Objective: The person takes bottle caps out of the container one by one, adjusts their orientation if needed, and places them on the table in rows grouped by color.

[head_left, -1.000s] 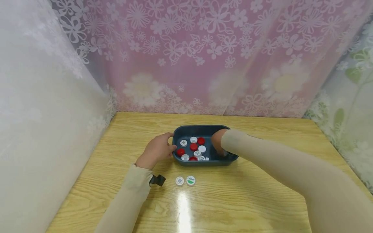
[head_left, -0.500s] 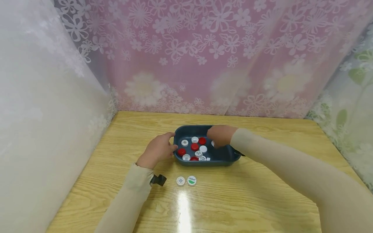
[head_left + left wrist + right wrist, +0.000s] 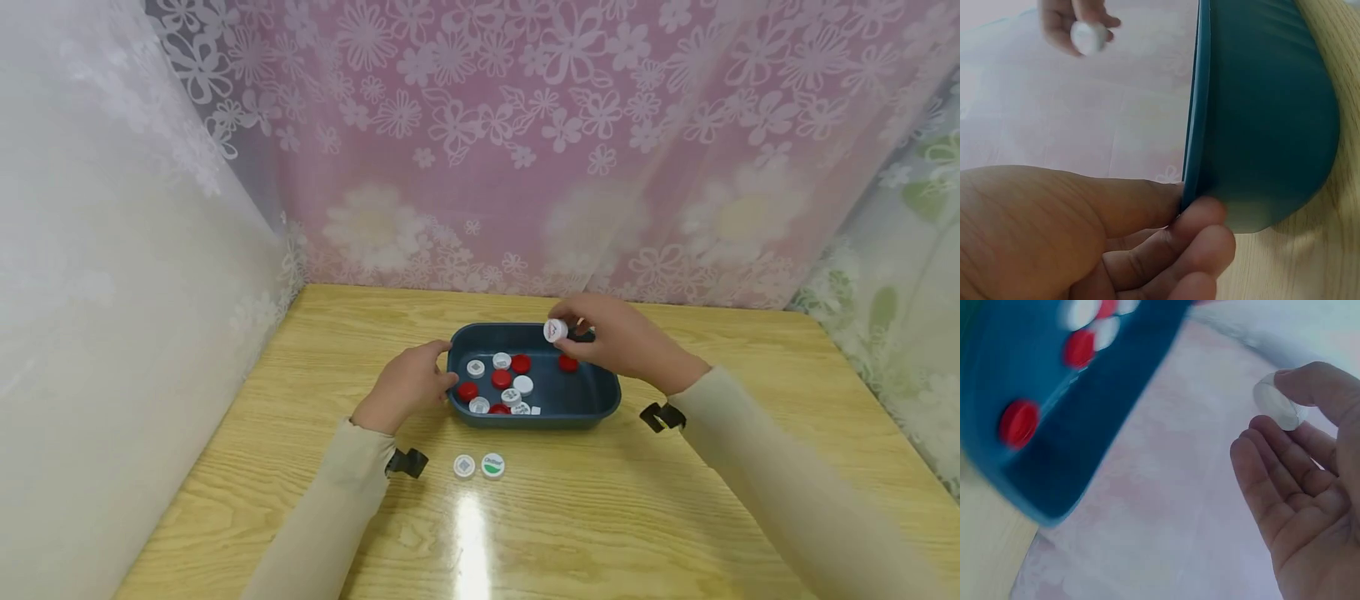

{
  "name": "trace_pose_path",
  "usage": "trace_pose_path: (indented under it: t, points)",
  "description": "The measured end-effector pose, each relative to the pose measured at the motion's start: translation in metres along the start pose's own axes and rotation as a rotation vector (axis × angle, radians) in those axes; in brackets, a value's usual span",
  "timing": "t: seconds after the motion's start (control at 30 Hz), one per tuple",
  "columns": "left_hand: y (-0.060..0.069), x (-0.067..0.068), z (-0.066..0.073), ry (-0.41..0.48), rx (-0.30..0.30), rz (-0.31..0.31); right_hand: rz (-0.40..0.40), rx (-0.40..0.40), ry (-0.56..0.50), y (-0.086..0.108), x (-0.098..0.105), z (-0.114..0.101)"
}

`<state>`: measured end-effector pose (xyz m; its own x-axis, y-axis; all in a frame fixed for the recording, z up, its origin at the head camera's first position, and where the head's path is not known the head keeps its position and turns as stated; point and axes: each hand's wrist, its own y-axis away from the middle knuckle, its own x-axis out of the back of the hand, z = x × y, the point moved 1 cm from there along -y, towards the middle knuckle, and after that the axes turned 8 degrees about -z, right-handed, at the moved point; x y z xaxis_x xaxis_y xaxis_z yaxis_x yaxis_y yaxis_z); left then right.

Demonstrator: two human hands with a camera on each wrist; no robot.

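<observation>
We see a round white cap (image 3: 555,331) pinched in the right hand (image 3: 611,333), between thumb and index finger, with the other fingers loosely bent. It is tipped on edge, and its printed face carries a small pinkish-red mark that we cannot read; the right wrist view shows us a pale, plain side and a short wall. It is raised near the far wall of a dark blue container (image 3: 558,400), right of the middle; we cannot tell whether it is over the inside or the rim.

Our left hand (image 3: 405,387) grips the container's left end, thumb and index finger on either side of the rim. The container is oblong with rounded corners and stands on a wood-grain tabletop (image 3: 637,517). Inside it, red and white caps (image 3: 501,378) cluster to the left, and a lone red cap (image 3: 567,363) lies farther right. On the near side, two more white caps sit just beside each other: a grey-patterned cap (image 3: 464,466) and, right of it, a green-marked cap (image 3: 492,465) with dark lettering.
</observation>
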<state>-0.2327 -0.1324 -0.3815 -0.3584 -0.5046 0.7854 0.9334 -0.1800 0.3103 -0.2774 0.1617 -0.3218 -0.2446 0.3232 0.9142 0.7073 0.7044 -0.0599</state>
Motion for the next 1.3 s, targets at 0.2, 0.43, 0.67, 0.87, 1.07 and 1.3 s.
trace_pose_path:
  t: [0.2,0.43,0.67,0.87,1.07,1.3]
  points:
    - [0.000,-0.001,-0.001,0.003,0.001,-0.006,0.143,0.167,-0.091,0.026,-0.012,-0.019]
    - [-0.002,0.000,-0.001,0.037,-0.015,-0.011,0.187,0.298,-0.048,0.042,-0.031,-0.041]
    - [-0.002,-0.001,-0.001,0.023,-0.005,-0.017,0.052,0.303,0.024,0.062,-0.075,-0.052]
    - [-0.001,0.000,-0.001,-0.004,-0.001,-0.009,-0.088,0.199,0.065,0.066,-0.100,-0.054]
    - [0.000,0.001,0.000,-0.010,0.012,-0.007,-0.175,0.114,0.144,0.058,-0.110,-0.056]
    - [0.000,0.000,0.000,-0.014,0.002,-0.001,-0.170,0.068,0.212,0.057,-0.119,-0.053]
